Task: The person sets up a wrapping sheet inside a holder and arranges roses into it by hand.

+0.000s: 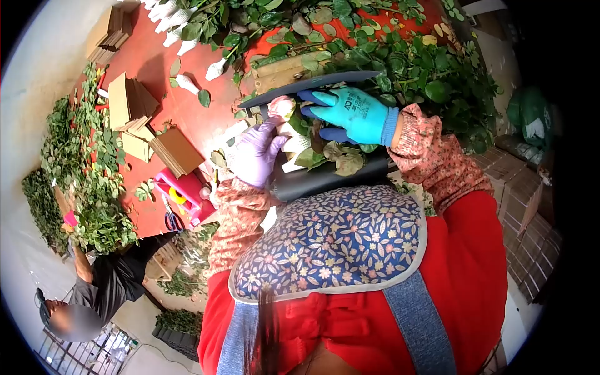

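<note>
A pale pink rose (281, 107) stands between my two hands, its bloom toward the far side. My left hand (255, 155), in a purple glove, is closed with its fingertips at the base of the bloom. Beside its thumb lies a white mesh sleeve (298, 143). My right hand (356, 117), in a teal glove with dark blue fingertips, reaches in from the right with fingers stretched and apart, over green rose leaves (302, 125). Below the hands is a black rounded support (334, 177); a dark curved plate (306, 83) rises behind them.
Cut rose stems with leaves (431, 87) cover the far right of the red table (206, 119). White-sleeved blooms (215, 69) lie at the back. Folded cardboard (177, 152), a pink holder (187, 195) and scissors (173, 219) are left. Another person (103, 284) works at the lower left.
</note>
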A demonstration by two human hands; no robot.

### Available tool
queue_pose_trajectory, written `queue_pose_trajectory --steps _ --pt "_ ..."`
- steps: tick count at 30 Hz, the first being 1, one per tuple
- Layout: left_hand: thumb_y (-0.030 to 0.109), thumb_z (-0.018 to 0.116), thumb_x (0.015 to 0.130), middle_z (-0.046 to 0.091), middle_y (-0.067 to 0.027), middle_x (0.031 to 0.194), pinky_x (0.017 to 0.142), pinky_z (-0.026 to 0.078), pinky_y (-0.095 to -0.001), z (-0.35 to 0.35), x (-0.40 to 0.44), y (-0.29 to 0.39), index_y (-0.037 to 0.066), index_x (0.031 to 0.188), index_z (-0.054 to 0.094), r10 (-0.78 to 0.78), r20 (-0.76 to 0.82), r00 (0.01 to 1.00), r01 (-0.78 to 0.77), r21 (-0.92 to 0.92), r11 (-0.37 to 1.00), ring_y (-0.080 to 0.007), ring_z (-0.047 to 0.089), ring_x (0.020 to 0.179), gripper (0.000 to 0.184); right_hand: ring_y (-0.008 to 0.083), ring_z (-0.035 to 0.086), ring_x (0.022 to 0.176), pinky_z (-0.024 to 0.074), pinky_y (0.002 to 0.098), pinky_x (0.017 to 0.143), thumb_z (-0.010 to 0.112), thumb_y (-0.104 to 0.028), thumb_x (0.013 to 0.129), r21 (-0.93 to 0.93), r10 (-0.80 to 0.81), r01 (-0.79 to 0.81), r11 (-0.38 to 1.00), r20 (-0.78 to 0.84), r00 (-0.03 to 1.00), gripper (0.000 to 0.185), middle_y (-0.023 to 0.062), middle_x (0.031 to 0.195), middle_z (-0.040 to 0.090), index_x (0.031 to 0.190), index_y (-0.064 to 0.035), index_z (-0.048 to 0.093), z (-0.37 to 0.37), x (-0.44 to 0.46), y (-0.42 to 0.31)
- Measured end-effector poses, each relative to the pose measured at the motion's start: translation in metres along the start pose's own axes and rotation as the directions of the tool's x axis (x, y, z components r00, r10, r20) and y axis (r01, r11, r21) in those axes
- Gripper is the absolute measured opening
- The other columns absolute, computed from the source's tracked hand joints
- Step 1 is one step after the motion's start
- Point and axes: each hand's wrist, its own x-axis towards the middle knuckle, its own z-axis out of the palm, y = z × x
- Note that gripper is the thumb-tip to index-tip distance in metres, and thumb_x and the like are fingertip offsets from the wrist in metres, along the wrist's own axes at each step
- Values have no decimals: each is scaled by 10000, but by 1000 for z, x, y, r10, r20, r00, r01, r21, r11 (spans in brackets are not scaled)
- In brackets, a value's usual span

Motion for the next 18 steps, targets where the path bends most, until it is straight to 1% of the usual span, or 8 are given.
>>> queue_pose_trajectory --steps 2,5,6,11,13,16,17,18 --pt "210 696 879 630 -121 842 642 499 -390 1 4 4 60 1119 668 112 76 991 -130 299 945 -293 628 738 285 321 557 1177 445 481 977 715 -259 831 -33 70 -68 997 66 995 489 115 1483 440 1284 -119 597 6 -2 -5" --pt "228 656 900 639 -128 857 651 512 -415 -3 8 9 55 1074 669 183 181 966 -252 528 811 -298 650 770 246 317 562 1154 450 476 964 719 -244 812 -129 144 -125 984 156 977 476 108 1475 448 1261 -130 609 1 3 -11" --pt "241 642 904 629 -117 817 638 513 -422 -3 10 9 67 1030 675 212 178 961 -275 542 794 -299 644 734 217 277 585 1091 460 436 919 670 -209 795 -192 103 -90 977 59 993 350 94 1446 484 1124 -95 635 1 3 -12" --pt "162 635 875 584 -99 685 550 486 -436 -2 12 -6 102 979 688 236 181 955 -297 603 740 -329 607 625 131 275 558 1145 447 447 934 601 -138 819 -358 158 -108 927 115 981 252 69 1400 506 1064 -132 656 19 15 -11" --pt "128 647 849 591 -108 689 546 486 -435 -21 5 -11 112 885 686 301 125 945 -322 514 795 -331 606 625 55 272 557 1142 448 446 926 605 -127 807 -288 188 -153 945 99 977 256 66 1357 527 1058 -134 655 26 17 -10" --pt "104 721 832 582 -117 712 664 519 -396 -37 -35 -61 96 811 653 196 -242 950 -105 342 934 -334 576 638 72 269 554 1147 455 445 912 627 -105 773 -248 181 -156 956 80 980 291 61 1338 530 1062 -131 654 30 11 -7" --pt "86 711 860 638 -126 873 762 518 -356 -48 -53 -71 81 794 630 -14 -255 967 87 275 957 -277 610 750 105 269 555 1146 458 444 906 636 -101 764 -244 181 -160 957 66 981 307 61 1343 526 1070 -131 653 30 9 -7" --pt "82 702 866 633 -128 994 792 504 -341 -53 -67 -80 73 787 616 -91 -268 959 92 -8 996 -243 607 850 117 291 618 950 494 449 807 618 -106 803 -259 129 -118 959 26 991 310 77 1286 551 1113 -120 639 25 9 -6"
